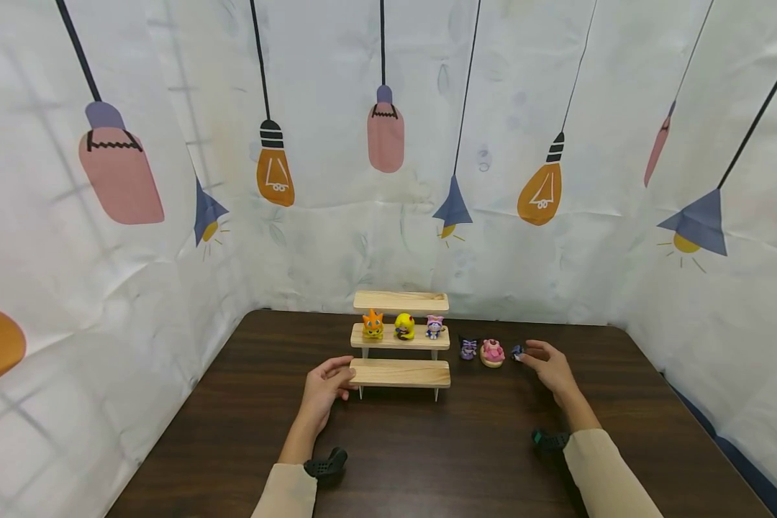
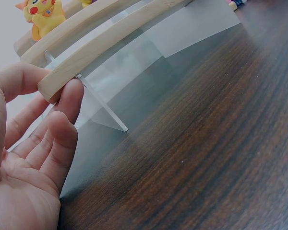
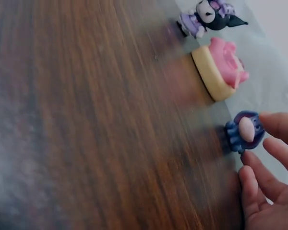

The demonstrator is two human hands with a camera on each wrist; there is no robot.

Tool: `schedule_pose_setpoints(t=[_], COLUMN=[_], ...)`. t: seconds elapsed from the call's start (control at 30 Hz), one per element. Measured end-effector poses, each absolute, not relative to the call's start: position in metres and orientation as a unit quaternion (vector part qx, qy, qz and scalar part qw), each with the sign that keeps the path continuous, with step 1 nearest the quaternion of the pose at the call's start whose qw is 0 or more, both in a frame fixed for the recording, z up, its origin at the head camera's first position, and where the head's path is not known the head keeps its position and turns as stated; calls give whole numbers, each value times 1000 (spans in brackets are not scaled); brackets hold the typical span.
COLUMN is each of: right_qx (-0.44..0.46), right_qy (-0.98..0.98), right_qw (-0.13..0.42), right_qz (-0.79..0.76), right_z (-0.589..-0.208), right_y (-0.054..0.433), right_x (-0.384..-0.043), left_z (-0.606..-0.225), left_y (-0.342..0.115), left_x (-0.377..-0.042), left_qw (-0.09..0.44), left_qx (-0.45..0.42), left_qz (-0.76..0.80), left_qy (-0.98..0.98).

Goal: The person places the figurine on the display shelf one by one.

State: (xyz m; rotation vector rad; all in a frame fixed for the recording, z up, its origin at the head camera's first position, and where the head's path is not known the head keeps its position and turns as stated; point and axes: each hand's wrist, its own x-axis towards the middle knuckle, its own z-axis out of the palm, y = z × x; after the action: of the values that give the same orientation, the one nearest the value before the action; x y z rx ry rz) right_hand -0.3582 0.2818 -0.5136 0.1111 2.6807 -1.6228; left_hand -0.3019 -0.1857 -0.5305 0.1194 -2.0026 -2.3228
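Observation:
A three-tier wooden display stand (image 1: 400,373) stands on the table. My left hand (image 1: 326,388) pinches the left end of its lowest shelf (image 2: 86,57), with fingertips beneath the wood. On the middle shelf sit an orange-and-yellow figurine (image 1: 373,325), a yellow-haired figurine (image 1: 404,326) and a purple-and-pink figurine (image 1: 434,327). To the right of the stand, my right hand (image 1: 550,368) pinches a small blue donkey figurine (image 3: 246,131) by its head, close over the tabletop. Left of that donkey are a pink figurine on a cream base (image 3: 225,67) and a purple-and-black figurine (image 3: 206,18).
The dark wood-grain table (image 1: 440,453) reaches back to a white curtain (image 1: 337,244) printed with hanging lamps. Clear supports (image 2: 105,105) hold up the shelves. Dark bands (image 1: 326,464) circle both wrists.

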Motion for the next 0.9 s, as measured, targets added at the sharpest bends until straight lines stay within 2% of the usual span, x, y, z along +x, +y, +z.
schedule_pose_setpoints(t=[0.37, 0.9], right_qx=[8, 21], right_qy=[868, 869], right_qw=[6, -12], right_qz=[-496, -494], right_z=[-520, -520], right_y=[280, 277], right_x=[-374, -369], left_z=[-527, -530], left_y=[-186, -185], left_x=[-302, -302], left_qw=[42, 41], left_qx=[39, 45], left_qz=[-756, -752], left_qy=[-652, -656])
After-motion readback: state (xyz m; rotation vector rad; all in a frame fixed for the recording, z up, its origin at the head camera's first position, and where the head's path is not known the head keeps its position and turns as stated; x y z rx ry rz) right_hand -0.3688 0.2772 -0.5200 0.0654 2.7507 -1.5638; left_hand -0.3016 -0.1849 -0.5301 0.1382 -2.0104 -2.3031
